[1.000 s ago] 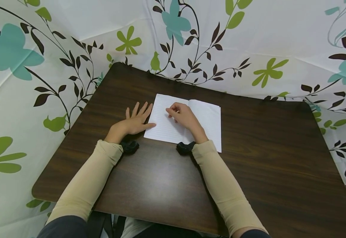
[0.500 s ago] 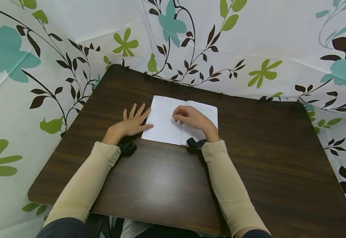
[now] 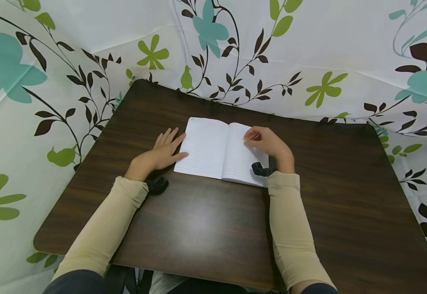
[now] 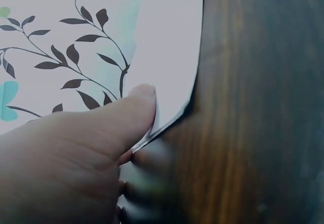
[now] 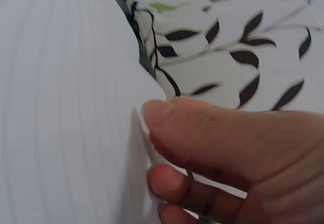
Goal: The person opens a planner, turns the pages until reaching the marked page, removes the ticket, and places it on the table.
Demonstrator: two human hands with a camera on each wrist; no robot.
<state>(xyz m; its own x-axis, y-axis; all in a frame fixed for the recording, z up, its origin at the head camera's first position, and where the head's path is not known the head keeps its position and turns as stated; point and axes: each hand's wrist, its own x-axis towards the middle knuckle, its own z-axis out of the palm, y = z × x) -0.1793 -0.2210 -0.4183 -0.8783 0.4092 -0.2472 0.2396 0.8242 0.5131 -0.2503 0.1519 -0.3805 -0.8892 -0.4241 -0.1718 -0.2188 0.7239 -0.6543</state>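
Note:
An open lined notebook (image 3: 206, 147) lies on the dark wooden table, with its right page partly covered. My left hand (image 3: 156, 157) rests at its left edge, fingers extended and thumb over the margin. In the left wrist view that thumb (image 4: 136, 107) presses the paper near a corner. Over the right page, my right hand (image 3: 268, 143) has curled fingers. Up close in the right wrist view, its thumb and fingers (image 5: 167, 181) pinch the edge of a lined notebook page (image 5: 66, 107). Where the fingers meet behind the paper is hidden.
The brown table (image 3: 345, 196) extends to the right and in front of the notebook. A white curtain (image 3: 323, 36) printed with leaves and flowers hangs along the table's back and sides. Black straps with small devices (image 3: 157, 185) sit on both wrists.
My right hand has moved right, from the left page across the fold to the right page, uncovering the left page. The left hand has stayed by the notebook's left edge.

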